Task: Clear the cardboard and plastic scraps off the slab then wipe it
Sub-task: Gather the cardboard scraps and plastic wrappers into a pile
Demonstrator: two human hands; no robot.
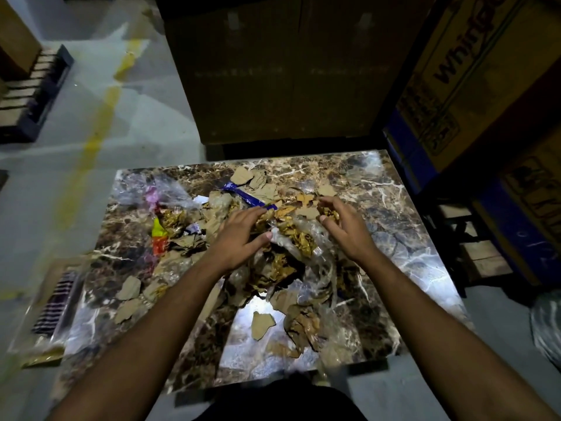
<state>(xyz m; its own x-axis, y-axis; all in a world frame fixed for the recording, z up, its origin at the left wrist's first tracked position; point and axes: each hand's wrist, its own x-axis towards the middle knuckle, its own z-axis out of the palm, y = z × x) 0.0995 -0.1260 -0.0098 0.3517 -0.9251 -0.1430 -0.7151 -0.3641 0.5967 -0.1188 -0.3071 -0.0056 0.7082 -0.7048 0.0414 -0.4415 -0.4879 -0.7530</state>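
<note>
On the brown marble slab (394, 208), both hands work the central heap of torn cardboard and crumpled plastic scraps (291, 253): left hand (243, 238) rests spread on it, right hand (343, 223) curls round gold-coloured wrapping.

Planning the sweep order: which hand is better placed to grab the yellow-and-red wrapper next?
Left. The left hand lies nearer the yellow-and-red wrapper at the pile's left side; the right hand is across the pile, fingers curled into scraps.

Scraps (273, 238) lying heaped on slab (394, 208) centre — both hands reaching in over heap, left hand (239, 238) left, right hand (343, 229) right. Boxes (285, 71) standing far behind slab, pallet (33, 95) sitting far left.
</note>
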